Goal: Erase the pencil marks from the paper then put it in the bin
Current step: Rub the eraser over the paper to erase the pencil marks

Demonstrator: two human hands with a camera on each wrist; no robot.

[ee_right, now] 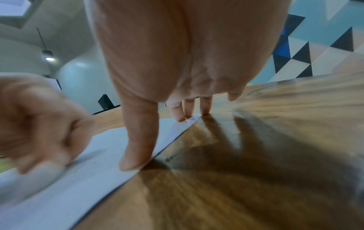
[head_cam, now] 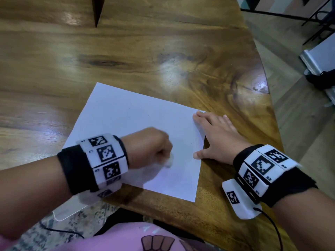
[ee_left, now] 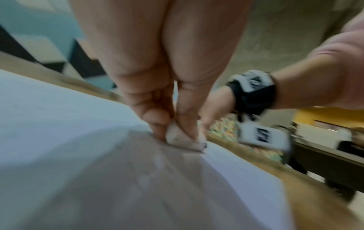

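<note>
A white sheet of paper lies on the wooden table, near its front right edge. My left hand is curled into a fist over the sheet's near half and pinches a small white eraser against the paper; the hand is motion-blurred. My right hand lies flat with fingers spread on the sheet's right edge, thumb and fingertips pressing the paper down, the rest on bare wood. A few faint specks show on the far part of the sheet. No bin is in view.
The table's curved right edge drops to a grey floor with a metal-framed object beyond. A patterned rug and my pink clothing lie below the front edge.
</note>
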